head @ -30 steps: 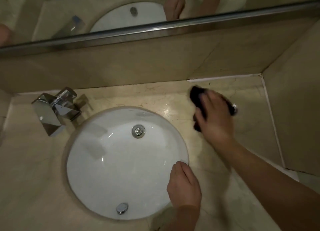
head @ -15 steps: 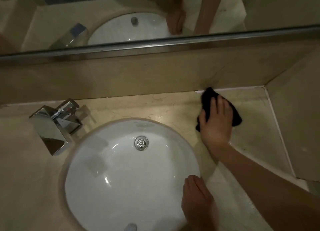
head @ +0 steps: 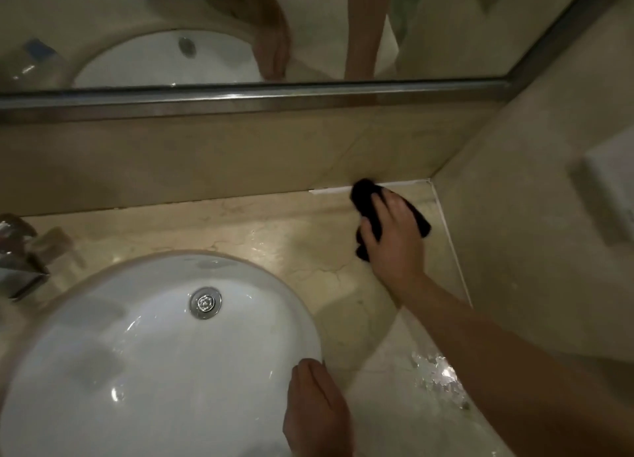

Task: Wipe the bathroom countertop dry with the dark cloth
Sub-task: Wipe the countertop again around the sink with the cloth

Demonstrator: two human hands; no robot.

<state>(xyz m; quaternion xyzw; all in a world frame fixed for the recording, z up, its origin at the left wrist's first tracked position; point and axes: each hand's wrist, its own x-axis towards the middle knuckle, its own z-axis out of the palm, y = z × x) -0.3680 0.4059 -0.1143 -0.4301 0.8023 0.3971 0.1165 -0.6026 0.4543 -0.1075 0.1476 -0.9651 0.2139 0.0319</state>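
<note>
The dark cloth lies bunched on the beige marble countertop, near the back right corner where counter meets backsplash. My right hand lies on top of it with fingers spread and pressed down, the cloth showing on both sides. My left hand rests with loosely bent fingers on the front right rim of the white sink, holding nothing. A wet glistening patch shows on the counter under my right forearm.
A chrome faucet stands at the left edge of the counter. A mirror with a metal frame runs above the backsplash. The side wall closes the counter on the right and carries a white fixture.
My right hand has pushed the cloth farther back, up to the backsplash seam near the corner. The camera has shifted right and closer. My left hand stays on the sink rim.
</note>
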